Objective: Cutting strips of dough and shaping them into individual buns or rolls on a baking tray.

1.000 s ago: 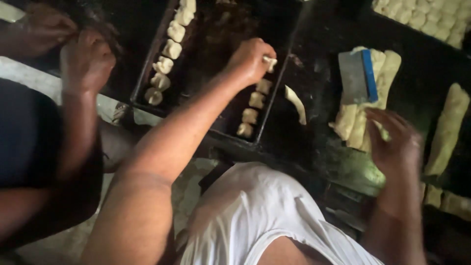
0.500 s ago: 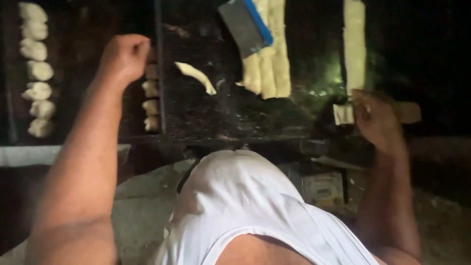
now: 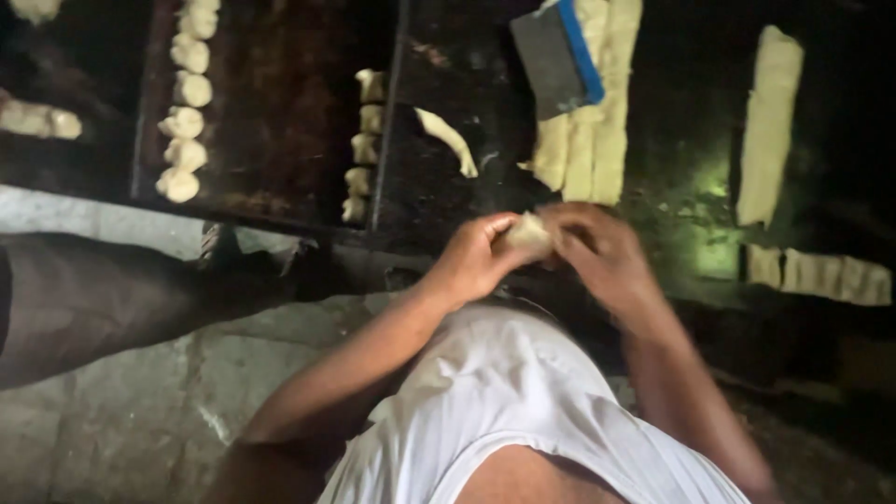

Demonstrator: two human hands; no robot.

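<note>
A dim workspace with a rough grey stone floor lies below a dark, greasy desk that carries dough and a tray. Nearest the camera, the person's white sleeveless shirt fills the lower middle, with both bare forearms rising from it. The left hand and the right hand meet just above the shirt at the near edge of the desk, and between them sits a small pale lump of raw dough, pinched by the fingertips of both; the right hand is blurred, so its exact finger positions cannot be told. To the left, a dark-clothed limb of another person lies across the floor. Beyond the hands, a curved sliver of pale dough lies loose on the desk, just beside the right wall of a dark rectangular metal baking tray. Inside the tray, small shaped dough pieces stand in two rows, one along the left wall and one along the right wall. Farther right, long flat strips of pale dough lie side by side, with a grey flat scraper with a blue handle resting on their far end. Another long dough strip lies well apart at the right, and short cut dough pieces sit near its lower end.
</note>
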